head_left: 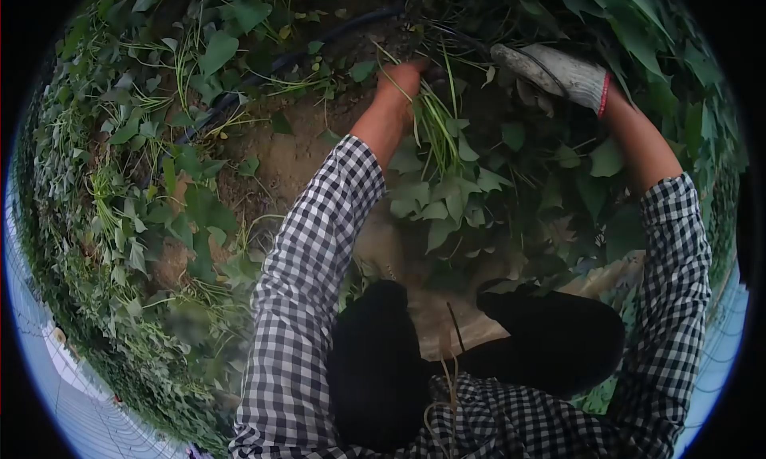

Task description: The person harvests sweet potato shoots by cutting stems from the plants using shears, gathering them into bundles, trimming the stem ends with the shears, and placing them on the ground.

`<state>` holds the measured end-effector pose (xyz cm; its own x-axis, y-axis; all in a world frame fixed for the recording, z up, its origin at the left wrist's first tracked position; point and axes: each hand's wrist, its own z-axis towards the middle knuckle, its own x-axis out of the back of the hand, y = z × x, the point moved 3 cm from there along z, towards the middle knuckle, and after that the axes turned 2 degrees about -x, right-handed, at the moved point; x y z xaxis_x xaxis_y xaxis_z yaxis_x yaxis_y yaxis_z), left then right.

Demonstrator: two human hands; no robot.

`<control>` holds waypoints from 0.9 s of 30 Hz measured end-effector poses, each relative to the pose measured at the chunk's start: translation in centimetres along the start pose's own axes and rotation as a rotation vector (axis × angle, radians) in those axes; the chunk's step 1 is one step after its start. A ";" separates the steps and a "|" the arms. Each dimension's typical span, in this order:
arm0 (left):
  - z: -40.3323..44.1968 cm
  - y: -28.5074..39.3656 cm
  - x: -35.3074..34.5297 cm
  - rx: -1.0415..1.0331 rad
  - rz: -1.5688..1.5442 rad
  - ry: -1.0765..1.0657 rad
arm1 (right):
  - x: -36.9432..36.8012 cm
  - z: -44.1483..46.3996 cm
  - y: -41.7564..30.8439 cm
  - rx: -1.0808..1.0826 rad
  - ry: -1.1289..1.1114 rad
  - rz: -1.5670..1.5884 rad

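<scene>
Bare and reaching forward, my left hand (pixel 403 80) is closed around a bundle of green vine stems (pixel 433 124), whose leaves hang down toward my knees. The fingertips are partly hidden by the stems. My right hand (pixel 550 70), in a pale work glove with a red cuff edge, reaches in from the right among vines and dark stems. Its fingers point left and are partly covered by leaves, so their grip does not show. Brown soil (pixel 299 140) lies beneath and beside the hands.
A black hose (pixel 335 35) runs diagonally through the foliage at the upper left. Dense leafy vines (pixel 120 220) cover the left side, with more leaves at the upper right. My dark-clad legs (pixel 375 363) are bent below, and a thin cord hangs near my waist.
</scene>
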<state>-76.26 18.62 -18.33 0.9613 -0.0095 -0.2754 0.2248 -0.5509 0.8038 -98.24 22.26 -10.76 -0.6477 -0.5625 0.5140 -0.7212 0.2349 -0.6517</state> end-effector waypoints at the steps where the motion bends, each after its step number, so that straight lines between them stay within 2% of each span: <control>1: 0.6 -0.3 -0.2 0.001 -0.108 -0.050 | 0.2 0.4 0.1 0.005 -0.009 -0.018; 2: 1.2 -0.5 -0.5 0.007 -0.215 -0.100 | 0.4 0.8 0.3 0.011 -0.018 -0.037; 4: 6.8 -3.6 -1.5 -0.120 -0.149 0.027 | 0.6 1.2 0.3 0.026 -0.040 -0.055; 6: 7.2 -3.9 -1.6 -0.131 -0.081 0.123 | 0.6 1.3 0.3 0.043 -0.062 -0.052; 7: 6.8 -3.3 -1.8 -0.204 -0.022 0.147 | 0.7 1.1 0.0 0.068 -0.061 -0.051; 10: 5.2 -2.1 -1.8 -0.189 0.119 0.223 | 0.5 0.3 -0.9 0.130 -0.068 -0.061; 11: 5.3 -2.6 -1.6 -0.177 -0.004 0.190 | 0.3 0.2 -1.3 0.139 -0.082 -0.073; 13: 4.4 -2.8 -1.3 -0.139 -0.041 0.098 | 0.0 0.1 -1.8 0.105 -0.099 -0.085; 16: 0.0 -0.3 1.5 -0.068 0.220 -0.076 | 0.2 1.3 -1.0 0.085 -0.141 -0.285; 17: 0.0 0.3 1.8 -0.011 0.305 -0.037 | 0.4 1.7 -1.4 0.065 -0.127 -0.351; 20: 0.3 0.9 2.6 0.082 0.420 0.034 | -0.1 2.2 -1.5 -0.006 -0.138 -0.261; 27: 1.1 -0.2 1.9 -0.016 0.319 0.059 | 0.5 1.6 -0.2 -0.039 -0.106 -0.118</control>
<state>-74.65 17.77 -19.65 0.9911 -0.1310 0.0220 -0.0870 -0.5143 0.8532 -97.96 20.65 -11.28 -0.5294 -0.6682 0.5228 -0.8013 0.1915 -0.5667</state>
